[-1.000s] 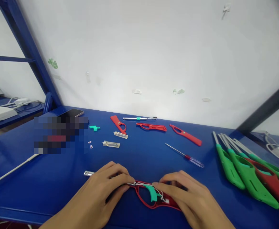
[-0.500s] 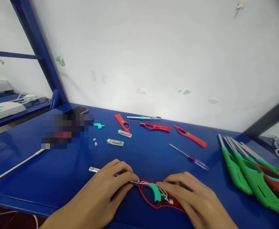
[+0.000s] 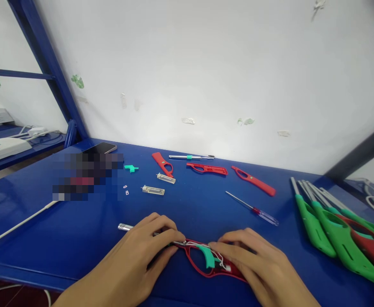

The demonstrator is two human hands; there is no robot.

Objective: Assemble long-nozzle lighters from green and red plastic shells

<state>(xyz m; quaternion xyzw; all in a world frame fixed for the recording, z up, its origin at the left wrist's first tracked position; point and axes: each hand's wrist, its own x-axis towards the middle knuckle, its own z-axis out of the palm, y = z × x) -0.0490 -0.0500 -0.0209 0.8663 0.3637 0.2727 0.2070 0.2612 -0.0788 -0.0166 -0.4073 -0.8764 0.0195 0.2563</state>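
A red lighter shell (image 3: 198, 268) lies open near the table's front edge, with a green trigger (image 3: 209, 257) and white wires inside. My left hand (image 3: 142, 251) pinches the shell's narrow end, where a silver metal tube (image 3: 125, 227) meets it; the tube's tip sticks out left of the hand. On the other side, my right hand (image 3: 254, 260) grips the wide handle end, its thumb and index finger at the wires' upper edge. Both palms face down, and fingers cover part of the shell and most of the tube.
Red shell halves (image 3: 256, 184), clear tanks (image 3: 153, 190), a green trigger (image 3: 131, 169) and a metal tube (image 3: 187, 157) lie farther back. A screwdriver (image 3: 260, 213) is right of centre. Assembled green lighters (image 3: 347, 243) are piled right. A phone (image 3: 105, 148) and cable (image 3: 20, 226) are left.
The view has shifted slightly. Both hands keep nearly the same hold on the red shell; the right fingers have moved very little.
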